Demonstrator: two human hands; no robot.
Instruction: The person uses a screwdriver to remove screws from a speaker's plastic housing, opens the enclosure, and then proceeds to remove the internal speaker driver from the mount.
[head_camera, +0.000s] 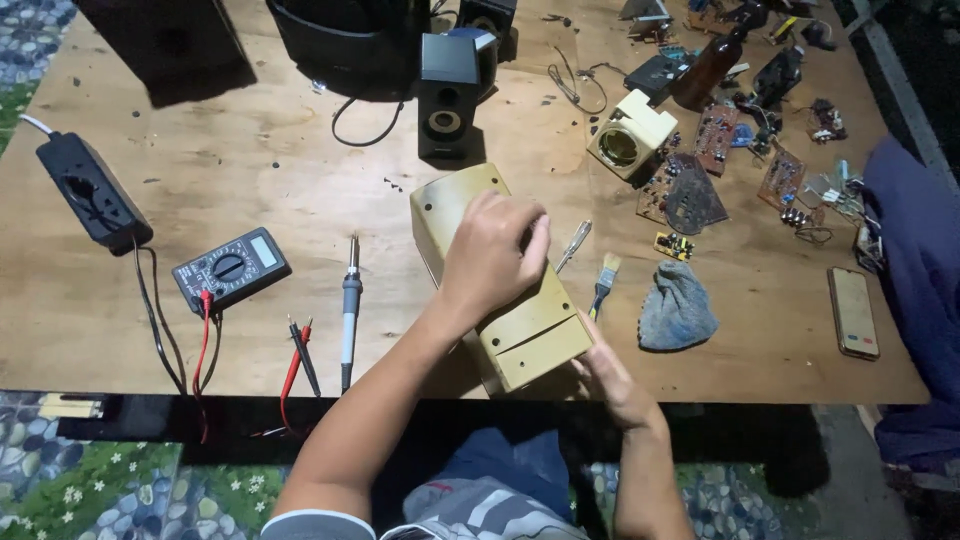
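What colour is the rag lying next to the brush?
Grey-blue rag, right of the small brush; the head view shows it.

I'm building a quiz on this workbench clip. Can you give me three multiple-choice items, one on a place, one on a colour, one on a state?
1. Where does the multimeter lie on the table?
A. Left of the cream casing
B. Right of the grey cloth
C. On the phone

2. What colour is the cloth beside the small brush?
A. Red
B. Grey
C. Yellow

3. How is the left hand placed?
A. Lifted off everything
B. Holding the soldering iron
C. Resting on top of the cream casing

Answers: 1 A, the meter lies well left of the casing. 2 B, the crumpled cloth is grey. 3 C, the palm lies on the casing while the right hand steadies its near end.
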